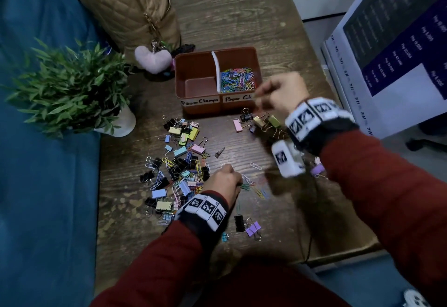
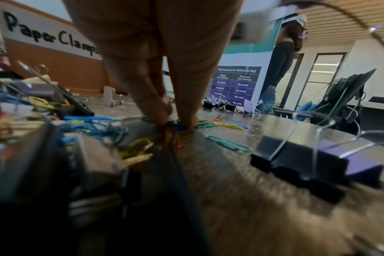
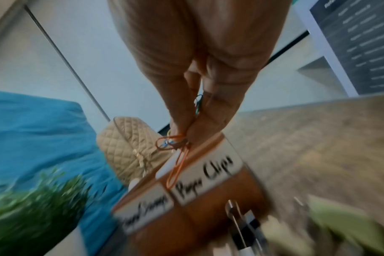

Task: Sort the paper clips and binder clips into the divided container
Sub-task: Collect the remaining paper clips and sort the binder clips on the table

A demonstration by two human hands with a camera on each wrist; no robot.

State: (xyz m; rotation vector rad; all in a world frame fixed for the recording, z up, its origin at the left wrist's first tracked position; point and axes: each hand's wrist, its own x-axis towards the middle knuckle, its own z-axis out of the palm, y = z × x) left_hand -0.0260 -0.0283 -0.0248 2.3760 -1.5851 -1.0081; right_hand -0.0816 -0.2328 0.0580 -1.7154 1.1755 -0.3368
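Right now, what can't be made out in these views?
- Head view: right hand covers the end of the container's right label.
- Left wrist: left hand's fingertips hide how many paper clips they pinch.
- Right wrist: motion blur smears the plant.

Right hand (image 3: 200, 72) pinches a small bunch of paper clips (image 3: 175, 149), an orange one dangling. Just below the fingertips sits the brown container (image 3: 208, 216), labels facing us.
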